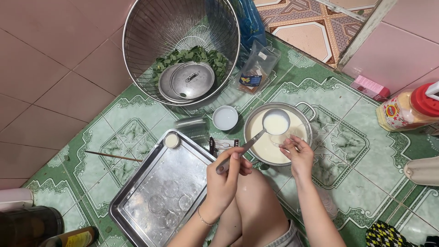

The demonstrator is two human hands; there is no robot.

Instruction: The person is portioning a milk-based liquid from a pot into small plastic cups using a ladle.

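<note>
Pink carton (369, 87) by wall, red-capped bottle (409, 110), hands ladling milk (270, 142)

Lighting: even, soft, moderately bright indoor light from above. Shadows: faint, short, under the steel tray (151, 192) and wire basket (180, 45). Glare: mild sheen on tray, pot rim (311, 130) and glossy floor tiles (352, 151). Focus: sharp centrally; bottle (27, 226) at lower left corner dark and soft. Distortion: slight wide-angle bending at edges.
</note>
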